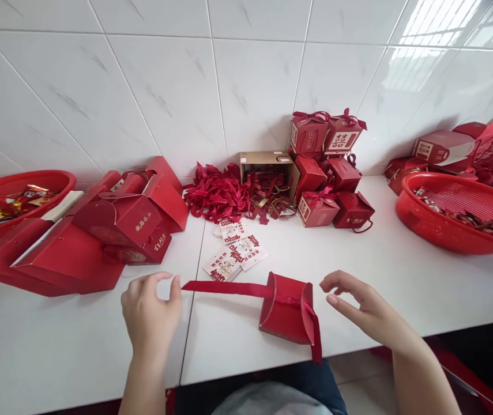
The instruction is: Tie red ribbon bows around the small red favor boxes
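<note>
A small red gift box (287,308) lies tilted on the white table in front of me, with a dark red ribbon (229,287) passing through it. The ribbon's long end stretches left to my left hand (153,305), whose thumb and index finger are pinched at its tip. Its other end hangs down at the box's right side, near the table's front edge. My right hand (358,300) is just right of the box, not touching it, thumb and fingers apart with nothing in them. Behind the box lie several printed cards (241,252).
A pile of ribbons (218,193) and an open cardboard box (267,157) sit against the tiled wall. Finished red boxes (317,210) are stacked beside them. Larger red boxes (120,222) stand left. Red plastic baskets (436,230) with wrapped sweets flank both sides.
</note>
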Tool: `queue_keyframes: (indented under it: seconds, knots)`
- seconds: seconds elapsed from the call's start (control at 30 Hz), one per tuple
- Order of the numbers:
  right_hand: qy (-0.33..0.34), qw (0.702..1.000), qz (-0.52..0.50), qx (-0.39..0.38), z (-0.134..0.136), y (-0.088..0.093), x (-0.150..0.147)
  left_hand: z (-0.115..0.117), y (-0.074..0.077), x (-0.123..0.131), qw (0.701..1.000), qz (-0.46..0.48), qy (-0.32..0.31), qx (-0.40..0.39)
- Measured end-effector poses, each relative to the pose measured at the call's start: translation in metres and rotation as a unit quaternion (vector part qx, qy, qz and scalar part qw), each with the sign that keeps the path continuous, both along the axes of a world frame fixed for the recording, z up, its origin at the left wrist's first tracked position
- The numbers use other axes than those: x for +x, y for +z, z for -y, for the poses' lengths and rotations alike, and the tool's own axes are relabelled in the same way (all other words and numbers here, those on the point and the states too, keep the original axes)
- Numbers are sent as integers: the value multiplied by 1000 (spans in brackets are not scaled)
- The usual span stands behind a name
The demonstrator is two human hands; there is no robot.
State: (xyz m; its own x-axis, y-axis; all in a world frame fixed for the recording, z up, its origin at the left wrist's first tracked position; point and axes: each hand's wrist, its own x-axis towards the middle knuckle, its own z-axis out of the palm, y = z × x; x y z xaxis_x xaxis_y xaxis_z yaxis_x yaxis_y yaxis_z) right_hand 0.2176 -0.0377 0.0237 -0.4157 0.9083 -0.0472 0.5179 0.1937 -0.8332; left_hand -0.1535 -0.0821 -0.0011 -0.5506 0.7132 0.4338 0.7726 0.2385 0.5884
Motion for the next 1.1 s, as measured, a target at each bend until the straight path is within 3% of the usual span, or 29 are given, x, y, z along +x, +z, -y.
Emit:
queue_keyframes:
  seconds: [0.1, 0.17, 0.23, 0.33, 0.5, 0.63, 0.73, 0.9, 1.0, 1.1]
  knots:
    - [19, 994, -68, -85, 17, -22, -2, -10, 1, 32, 978, 88, -183, 41]
    - [36, 981, -124, -143, 22, -33, -11, -15, 0, 65, 939, 163, -302, -15]
    - [42, 963, -177, -199, 23, -40, -20, -18, -2, 91, 887, 254, -377, -76]
    - [47, 937, -235, -253, 17, -47, -28, -16, -6, 106, 840, 347, -396, -129]
    - [86, 933, -259, -234, -4, -46, -28, -3, -16, 90, 750, 481, -402, -210]
    - [86, 933, -262, -231, -17, -41, -24, 5, -21, 78, 734, 537, -370, -189]
    - [81, 946, -233, -209, -23, -37, -21, 9, -21, 72, 736, 556, -349, -162]
    - [67, 977, -145, -139, -23, -30, -26, 17, -30, 62, 779, 506, -319, -188]
    - [40, 995, -72, -50, -21, -31, -30, 21, -38, 59, 829, 440, -288, -192]
    - [-23, 997, -41, 54, -17, -34, -29, 26, -43, 59, 906, 321, -231, -153]
